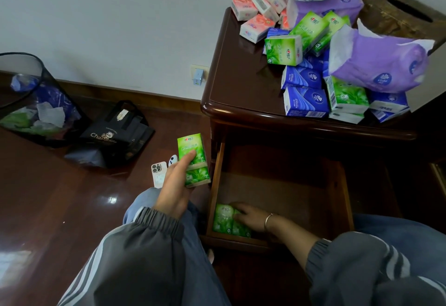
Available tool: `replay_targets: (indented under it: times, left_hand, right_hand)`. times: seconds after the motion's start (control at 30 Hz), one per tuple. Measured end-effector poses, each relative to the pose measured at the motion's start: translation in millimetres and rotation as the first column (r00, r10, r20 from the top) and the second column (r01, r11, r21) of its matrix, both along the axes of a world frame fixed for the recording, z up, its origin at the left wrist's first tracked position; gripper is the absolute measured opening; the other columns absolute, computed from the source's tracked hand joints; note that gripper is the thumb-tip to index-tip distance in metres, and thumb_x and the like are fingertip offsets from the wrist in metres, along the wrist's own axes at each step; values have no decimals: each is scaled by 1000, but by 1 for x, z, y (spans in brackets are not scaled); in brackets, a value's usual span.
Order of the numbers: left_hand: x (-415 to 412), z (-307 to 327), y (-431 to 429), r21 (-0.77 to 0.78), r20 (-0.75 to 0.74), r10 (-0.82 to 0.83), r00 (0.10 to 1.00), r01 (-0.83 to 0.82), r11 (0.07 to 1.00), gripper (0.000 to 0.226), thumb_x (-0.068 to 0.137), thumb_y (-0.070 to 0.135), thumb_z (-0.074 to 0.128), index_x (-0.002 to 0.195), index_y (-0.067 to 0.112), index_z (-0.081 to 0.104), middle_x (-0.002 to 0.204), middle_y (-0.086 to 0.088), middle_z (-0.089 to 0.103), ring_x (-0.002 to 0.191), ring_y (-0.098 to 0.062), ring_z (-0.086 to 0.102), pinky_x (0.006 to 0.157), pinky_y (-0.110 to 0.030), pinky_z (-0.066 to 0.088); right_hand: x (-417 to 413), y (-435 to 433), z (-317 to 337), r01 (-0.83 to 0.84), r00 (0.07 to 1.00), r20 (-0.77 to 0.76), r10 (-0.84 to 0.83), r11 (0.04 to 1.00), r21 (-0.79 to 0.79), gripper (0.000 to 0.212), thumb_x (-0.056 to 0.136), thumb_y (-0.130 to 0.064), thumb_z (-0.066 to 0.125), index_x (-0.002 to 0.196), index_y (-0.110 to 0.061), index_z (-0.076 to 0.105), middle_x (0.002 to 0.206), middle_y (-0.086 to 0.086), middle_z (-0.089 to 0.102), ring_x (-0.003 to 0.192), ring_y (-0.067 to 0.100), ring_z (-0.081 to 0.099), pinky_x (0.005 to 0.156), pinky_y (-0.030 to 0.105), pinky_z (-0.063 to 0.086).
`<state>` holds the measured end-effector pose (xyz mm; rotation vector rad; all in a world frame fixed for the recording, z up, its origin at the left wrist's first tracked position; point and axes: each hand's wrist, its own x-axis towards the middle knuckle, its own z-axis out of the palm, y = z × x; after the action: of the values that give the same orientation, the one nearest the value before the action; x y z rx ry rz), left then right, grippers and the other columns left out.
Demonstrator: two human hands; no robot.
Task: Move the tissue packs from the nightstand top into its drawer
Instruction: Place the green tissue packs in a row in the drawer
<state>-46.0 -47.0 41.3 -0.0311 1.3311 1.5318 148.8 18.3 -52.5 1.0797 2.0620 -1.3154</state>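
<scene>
Head view: the left grip [173, 189] is closed round the held packs [194, 160], green ones, thumb across their face. They hang over the floor, just outside the left wall of the open drawer [337, 197]. Their long axis runs away from the person, roughly parallel to that wall, so the drawer opening lies directly to the right of this grip. The right grip [248, 216] is inside the drawer, lying on the drawer packs [225, 220], which sit in its front left corner against the front wall. I cannot tell whether its fingers pinch them or only rest on top. The bare drawer floor lies behind and to the right of those packs, so the held packs would probably go just behind them, and the left grip is the nearer one for that. The pile [306, 88] of green, blue, pink and purple packs is on the nightstand top [241, 76], over its right half and back edge, reaching the front right corner.
</scene>
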Motion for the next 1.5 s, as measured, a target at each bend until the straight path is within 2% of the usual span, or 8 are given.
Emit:
replay_targets:
  times: [0.1, 0.23, 0.4, 0.57, 0.77, 1.0, 1.27, 1.5]
  left_hand:
    - [6, 0, -2, -35, -16, -52, 999, 52, 998, 42, 84, 26, 69, 118, 3, 58, 94, -13, 72, 72, -19, 72, 52, -27, 54]
    - [19, 4, -6, -51, -81, -227, 971, 223, 973, 51, 83, 20, 71, 125, 2, 50, 108, -15, 69, 79, -19, 70, 55, -27, 54]
    - [61, 8, -7, -130, -272, -529, 804, 514, 848, 54, 75, 22, 78, 119, 12, 49, 106, -4, 68, 83, -11, 70, 66, -25, 56]
    - [88, -1, 0, 45, -65, -661, 747, 664, 746, 68, 80, 56, 65, 129, 12, 52, 123, -15, 64, 114, -30, 62, 100, -50, 47]
    - [86, -31, 13, -195, -241, -568, 787, 534, 823, 28, 95, 24, 56, 114, 5, 58, 102, -16, 70, 90, -27, 68, 81, -43, 57]
    - [84, -54, 22, -644, -635, -770, 60, 509, 571, 39, 93, 25, 58, 126, 11, 44, 118, -10, 48, 98, -25, 55, 73, -21, 37]
    - [82, -61, 17, -934, -283, -495, -821, 118, 338, 34, 96, 25, 41, 123, 13, 56, 127, -10, 48, 126, -31, 40, 102, -43, 30]
    - [51, -58, 21, -973, -104, -421, -901, 5, 230, 29, 94, 18, 43, 116, 16, 62, 119, -2, 57, 116, -26, 43, 100, -43, 27]
  right_hand:
    - [-4, 4, 19, 331, 937, -90, -338, 940, -83, 49, 99, -30, 40, 144, -13, 33, 152, 5, 32, 139, 20, 32, 107, 24, 27]
    - [-3, 13, 69, 719, 520, -202, -830, 553, -422, 34, 92, -41, 52, 119, -22, 58, 121, 0, 64, 108, 14, 59, 82, 28, 44]
    - [14, 20, 116, 643, 551, -273, -788, 610, -463, 27, 86, -41, 62, 108, -25, 61, 100, -5, 68, 89, 12, 65, 73, 28, 51]
    - [49, 23, 117, 681, 439, -309, -844, 537, -498, 12, 84, -12, 67, 93, -13, 60, 85, 3, 68, 73, 13, 66, 70, 28, 56]
    - [80, 31, 94, 668, 228, -164, -960, 277, -690, 7, 86, -4, 62, 90, -9, 60, 86, 6, 68, 76, 16, 67, 62, 26, 56]
    - [64, 16, 39, 762, 602, -203, -772, 631, -142, 27, 78, -6, 72, 100, -8, 55, 85, 6, 58, 78, 19, 56, 69, 31, 52]
    - [50, -5, 6, 555, 829, -166, -533, 821, 136, 42, 77, -21, 74, 113, -9, 57, 107, 9, 66, 100, 21, 60, 77, 22, 42]
    - [56, -3, 3, 370, 925, -170, -339, 907, 203, 48, 79, -17, 69, 124, -11, 54, 123, 12, 61, 112, 24, 57, 92, 27, 46]
